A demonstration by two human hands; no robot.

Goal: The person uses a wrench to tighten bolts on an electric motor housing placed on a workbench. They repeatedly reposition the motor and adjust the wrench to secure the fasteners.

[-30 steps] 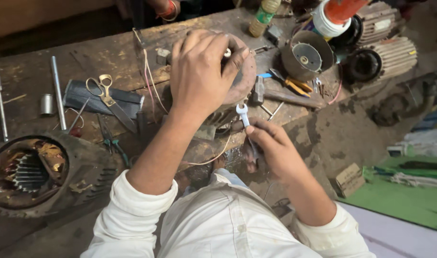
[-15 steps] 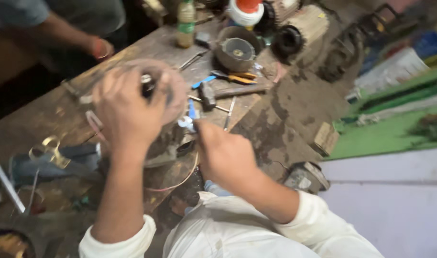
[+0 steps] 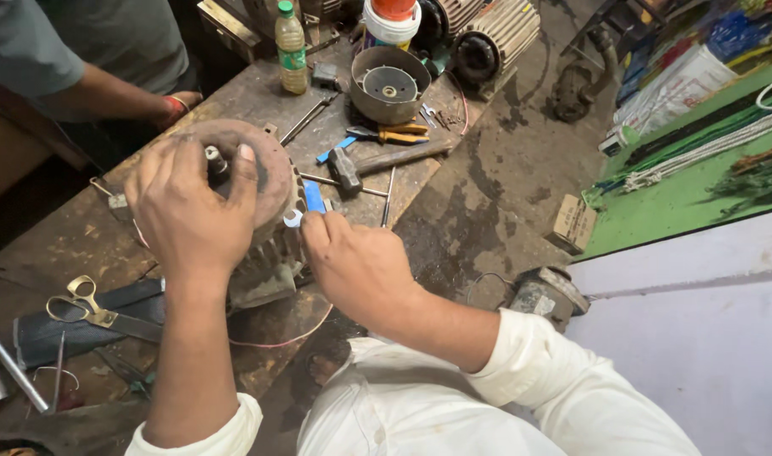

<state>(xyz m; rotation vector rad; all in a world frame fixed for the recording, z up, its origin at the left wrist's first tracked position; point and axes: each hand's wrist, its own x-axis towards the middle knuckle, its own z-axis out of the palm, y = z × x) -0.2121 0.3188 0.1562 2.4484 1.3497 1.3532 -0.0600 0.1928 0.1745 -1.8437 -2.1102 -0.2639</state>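
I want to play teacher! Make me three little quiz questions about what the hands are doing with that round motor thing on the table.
1. True or false: the left hand lies on the end cover of the motor.
2. What does the right hand hold against the motor's side? A) scissors B) a small spanner with a blue handle C) a hammer
3. Fill in: the yellow-handled scissors lie on the workbench on the person's ____ side.

Key
1. True.
2. B, the spanner.
3. Left; the hammer lies further up the bench, untouched.
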